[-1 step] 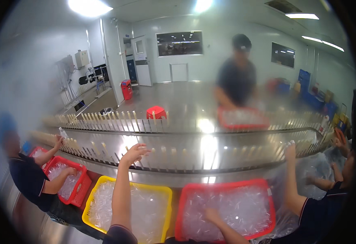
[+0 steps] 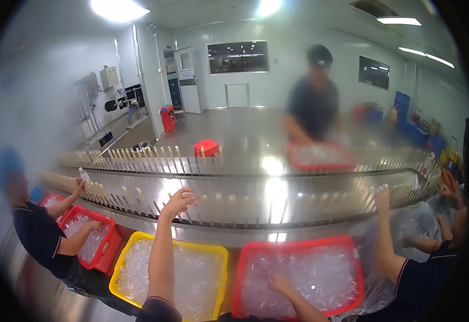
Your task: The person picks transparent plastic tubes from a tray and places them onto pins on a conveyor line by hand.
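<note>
My left hand is raised at the near row of upright rods, many with pale tips. Its fingers are bent together beside a rod; whatever they hold is too small to make out. Below that forearm stands a yellow basket of clear, thin plastic tubes. My right hand reaches down into a red basket of similar clear tubes. Blur and the tubes hide its fingers, so its grip does not show.
Co-workers stand at left and right, each with a hand raised to the rods. Across the curved metal line, another person handles a red basket. Clear plastic sheeting lies right of my red basket. A red stool stands beyond.
Some rods in the near row show at slightly different places beside my left hand. Both my hands stay almost where they were.
</note>
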`<state>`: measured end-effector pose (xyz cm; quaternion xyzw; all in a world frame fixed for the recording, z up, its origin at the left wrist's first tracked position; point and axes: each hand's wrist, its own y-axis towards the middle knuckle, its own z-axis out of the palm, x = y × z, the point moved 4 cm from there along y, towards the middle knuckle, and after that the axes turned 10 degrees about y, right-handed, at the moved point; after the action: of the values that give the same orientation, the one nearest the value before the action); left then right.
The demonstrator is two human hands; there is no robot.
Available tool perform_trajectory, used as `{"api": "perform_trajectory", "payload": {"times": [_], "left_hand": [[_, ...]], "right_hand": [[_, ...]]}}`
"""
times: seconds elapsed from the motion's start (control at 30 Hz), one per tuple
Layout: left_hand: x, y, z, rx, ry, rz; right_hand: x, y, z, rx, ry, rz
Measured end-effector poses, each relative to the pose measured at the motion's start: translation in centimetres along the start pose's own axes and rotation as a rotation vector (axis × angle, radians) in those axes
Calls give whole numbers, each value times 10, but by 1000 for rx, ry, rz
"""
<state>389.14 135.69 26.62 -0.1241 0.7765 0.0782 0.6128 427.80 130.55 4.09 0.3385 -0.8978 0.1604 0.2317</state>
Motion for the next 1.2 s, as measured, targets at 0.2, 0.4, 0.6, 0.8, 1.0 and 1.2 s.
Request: {"api": "perform_trajectory", "payload": {"times": [0.2,0.4,0.6,0.8,1.0,1.2], "left_hand": [[13,8,-7,-430,433,309],[-7,30,70,-317,665,353],[-6,90,124,-234,1192,351],[-32,23,179,-244,847,496],[63,-102,281,308,-255,38],[121,-121,323,6,-501,-119]], "right_hand": [[-32,1,3,-124,501,-64],[-25,-30,-15,-271,1186,240],[-7,-30,-44,-413,1677,200],[24,-30,-119,-540,1432,-87],[43,-23,-138,-542,1122,-126],[20,-9,-116,-624,924,-154]]}}
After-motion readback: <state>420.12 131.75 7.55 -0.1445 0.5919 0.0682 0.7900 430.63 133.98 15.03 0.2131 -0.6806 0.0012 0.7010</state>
